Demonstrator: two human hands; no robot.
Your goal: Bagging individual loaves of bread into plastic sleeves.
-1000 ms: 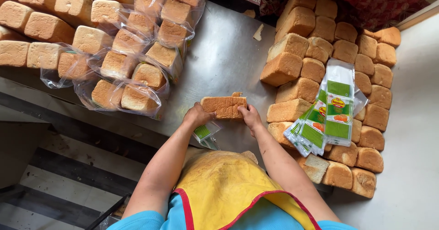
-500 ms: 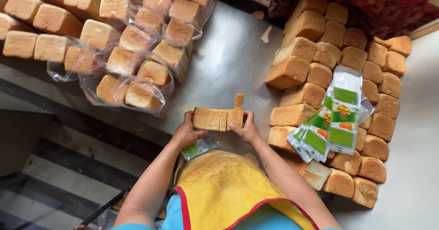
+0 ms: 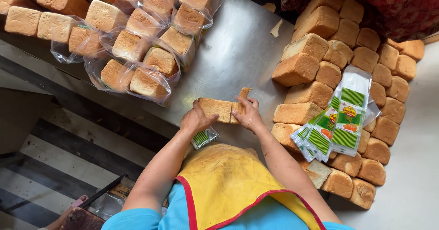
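The sliced loaf [image 3: 222,110] lay on the metal surface [image 3: 238,52], near its near edge, between both hands. The left hand [image 3: 195,119] pressed its grip against the loaf's left end; the right hand [image 3: 247,116] held the right end, fingers closed over the slices. One slice [image 3: 245,93] stood tilted at the right end. A small bag [image 3: 204,137] lay just below the left hand. Bagged loaves [image 3: 141,70] were stacked far left. Bare loaves [image 3: 320,70] were stacked right, with empty bags [image 3: 340,120] resting on them.
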